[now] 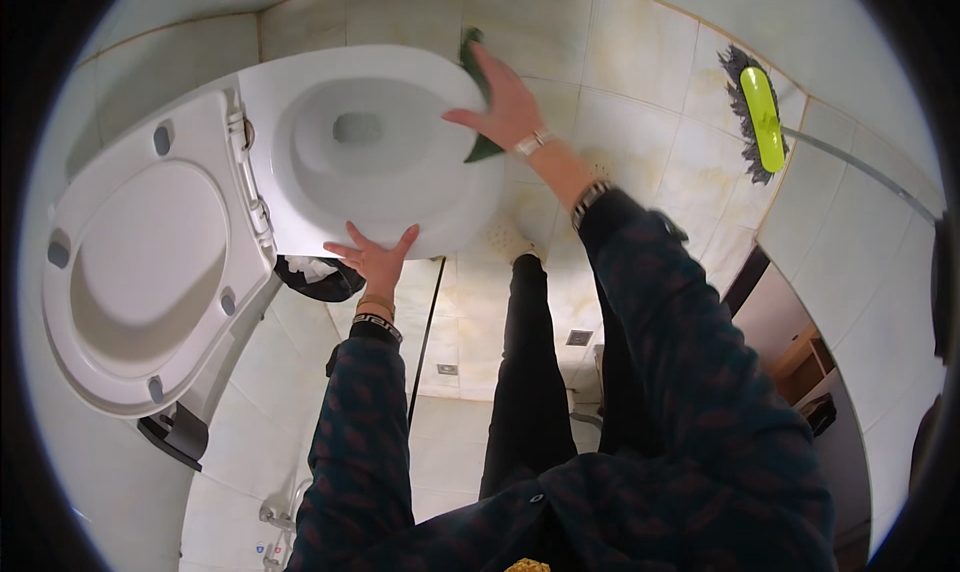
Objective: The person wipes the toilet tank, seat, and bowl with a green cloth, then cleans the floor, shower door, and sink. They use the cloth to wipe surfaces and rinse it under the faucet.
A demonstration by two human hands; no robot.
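Note:
A white toilet bowl point(300, 207) stands with its seat and lid point(60, 322) raised at the left. My left hand point(378, 268) rests on the near rim, fingers spread and holding nothing. At the bowl's rounded front end, my right hand point(505, 110) has a dark green cloth point(472, 56) under its palm and fingers, against the outer side of the rim. The right thumb reaches over the rim. Part of the cloth is hidden beneath that hand. Water lies in the bottom of the bowl point(357, 128).
A mop with a lime-green head point(763, 120) leans at the right wall. Below the seat hinge sits a black-lined bin point(320, 278) with white paper inside. Floor drains point(579, 338) are set in the tiles by my legs. A doorway point(800, 342) opens at the right.

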